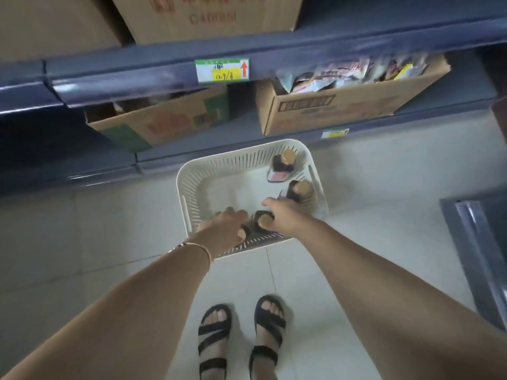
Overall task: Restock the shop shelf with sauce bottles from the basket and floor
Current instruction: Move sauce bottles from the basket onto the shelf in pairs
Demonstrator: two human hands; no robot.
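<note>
A white slotted basket stands on the floor in front of the blue shop shelf. It holds several dark sauce bottles with tan caps. Two stand free at its right side, one at the far corner and one nearer. My left hand reaches into the near left part and grips a bottle whose cap shows under the palm. My right hand grips the neck of another bottle at the near edge. Both bottles' bodies are mostly hidden.
On the lower shelf sit an open cardboard box and a box of packets. More cardboard boxes fill the shelf above. A price tag hangs on the shelf edge. My sandalled feet stand behind the basket; another shelf base is at right.
</note>
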